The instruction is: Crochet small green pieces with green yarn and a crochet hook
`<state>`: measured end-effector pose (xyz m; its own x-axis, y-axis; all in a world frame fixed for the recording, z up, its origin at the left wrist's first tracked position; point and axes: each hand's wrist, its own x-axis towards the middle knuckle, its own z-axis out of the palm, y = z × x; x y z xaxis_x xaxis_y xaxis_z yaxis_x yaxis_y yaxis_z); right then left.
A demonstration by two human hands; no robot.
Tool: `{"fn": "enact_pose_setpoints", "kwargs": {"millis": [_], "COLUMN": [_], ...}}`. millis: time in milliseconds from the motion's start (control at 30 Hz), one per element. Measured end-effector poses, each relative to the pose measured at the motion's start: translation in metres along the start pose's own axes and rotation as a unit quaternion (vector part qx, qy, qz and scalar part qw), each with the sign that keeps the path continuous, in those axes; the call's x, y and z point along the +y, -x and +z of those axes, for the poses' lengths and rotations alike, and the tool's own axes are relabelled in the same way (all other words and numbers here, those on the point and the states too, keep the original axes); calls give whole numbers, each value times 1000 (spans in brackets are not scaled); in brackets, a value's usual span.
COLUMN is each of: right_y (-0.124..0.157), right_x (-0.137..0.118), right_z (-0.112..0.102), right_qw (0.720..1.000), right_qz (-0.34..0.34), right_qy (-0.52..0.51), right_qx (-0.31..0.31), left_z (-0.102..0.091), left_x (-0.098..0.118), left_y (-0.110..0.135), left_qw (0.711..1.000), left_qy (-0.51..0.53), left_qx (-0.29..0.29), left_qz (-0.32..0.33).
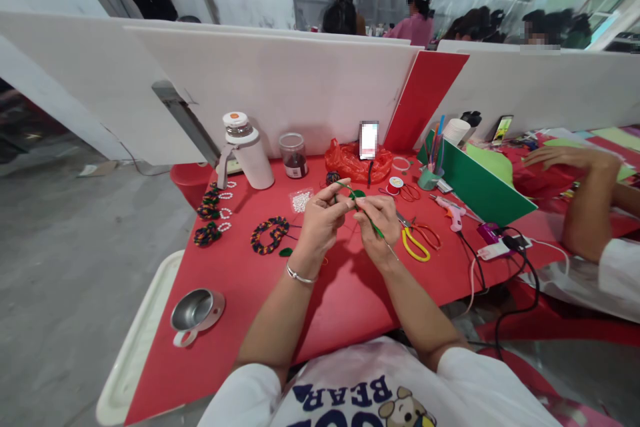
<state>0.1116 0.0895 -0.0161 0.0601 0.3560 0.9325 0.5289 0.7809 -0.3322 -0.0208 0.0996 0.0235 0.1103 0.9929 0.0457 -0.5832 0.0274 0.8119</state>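
Note:
Both hands meet over the red table. My left hand (323,217) is closed in a pinch, with green yarn (344,185) stretched over its raised index finger. Against its fingertips, my right hand (379,223) grips a thin crochet hook (393,251); its slim end sticks out beneath the palm beside a green strand. The hook's working tip and the piece between the fingers are too small to make out. Just behind the fingertips lies a dark green yarn bundle (357,194). Yellow-handled scissors (416,245) rest right of my right hand.
Left of my hands lie a braided multicoloured loop (269,235), a bag of white beads (301,201) and a metal cup (198,310). A white flask (253,157) and jar (293,155) stand behind. Rightward are a glue gun (453,212), green divider (477,180) and another person's arm (583,197).

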Motion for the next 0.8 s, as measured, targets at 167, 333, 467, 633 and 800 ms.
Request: {"fn": "enact_pose_setpoints", "kwargs": {"millis": [167,333,467,633,800], "right_y": [-6,-15,-24,-35,-28], "right_x": [13,30,32,29,26], "right_z": [-12,-35,-48,-58,-54], "right_qw": [991,972,962,947,927], "right_qz": [-1,-8,-24,7,99], "right_qy": [-118,-162,-168,-203,-279], "right_qx": [-61,-171,-212,-251,-229], "left_z": [-14,-24,-26,-29,-24], "left_x": [12,19,22,23,16], "left_y": [-3,-5,-5,-5,-5], "left_qw": [991,982,981,979,980], "left_qy": [15,6,-7,-20,-37], "left_qx": [-78,-120,-129,-147,-144], "left_qz": [-104,-145,-143,-143,-131]}}
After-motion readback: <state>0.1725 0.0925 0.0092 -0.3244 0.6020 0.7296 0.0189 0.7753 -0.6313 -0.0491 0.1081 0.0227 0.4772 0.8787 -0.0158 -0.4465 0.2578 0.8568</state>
